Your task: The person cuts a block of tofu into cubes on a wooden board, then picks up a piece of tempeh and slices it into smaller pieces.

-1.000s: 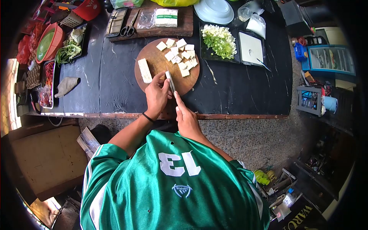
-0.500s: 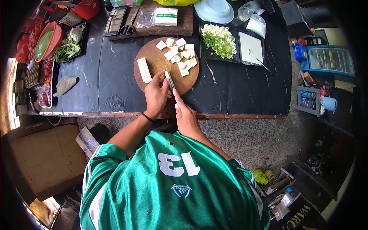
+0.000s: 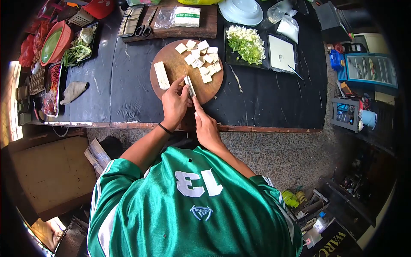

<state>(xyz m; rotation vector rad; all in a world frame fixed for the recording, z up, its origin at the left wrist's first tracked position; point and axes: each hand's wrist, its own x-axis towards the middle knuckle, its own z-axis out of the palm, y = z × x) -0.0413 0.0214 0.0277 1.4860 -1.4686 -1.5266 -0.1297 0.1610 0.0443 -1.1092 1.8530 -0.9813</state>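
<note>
A round wooden cutting board lies before me. My left hand is closed at its near edge, fingers pinching a pale piece of tempeh, mostly covered by the fingers and blade. My right hand grips a knife, its blade angled up against that piece beside the left fingertips; the handle is hidden in the palm. Left of the hands rests an uncut tempeh strip. Cut tempeh cubes are heaped on the board's far right.
Beyond stands a wooden block with scissors and a tempeh packet. To the right are a black tray of chopped scallions and a white dish. Leftward lie a grey cloth and a vegetable tray.
The view has shifted slightly. Both hands keep nearly the same place and grip, with the knife still at the piece; the cubes and strip look unchanged.
</note>
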